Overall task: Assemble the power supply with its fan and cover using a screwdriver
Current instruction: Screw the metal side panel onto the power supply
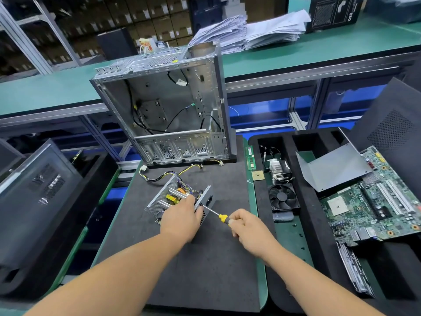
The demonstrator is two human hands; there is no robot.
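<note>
Here, in the head view, we see the power supply (177,200) lying open on the dark foam mat (205,258), near the mat's middle, in front of the empty computer case (168,106) that stands upright at the mat's far edge. The supply's cover is off; its yellow and orange parts and metal fins show inside. A bundle of wires (168,173) runs from its far side toward the case.

Our left hand (181,218) rests on the near end of the supply, fingers curled over its edge and gripping it; the fingertips are hidden behind the housing. Our right hand (247,226) has its fingers wrapped round the handle of the screwdriver (216,214), only the yellow collar of the handle showing. The shaft points up and left, and its tip meets the supply's grey end plate, just beside the left hand's fingers. Whether the tip sits in a screw, we cannot tell.

To the right, a black foam tray (303,224) holds a black fan (283,197) lying flat, a finned cooler (279,169) just beyond it, a bent grey metal sheet (332,166) and a green circuit board (373,201). A small square chip (257,175) and a memory stick (250,157) lie between mat and tray. Stacks of paper (250,30) sit on the green bench (57,90) behind.
</note>
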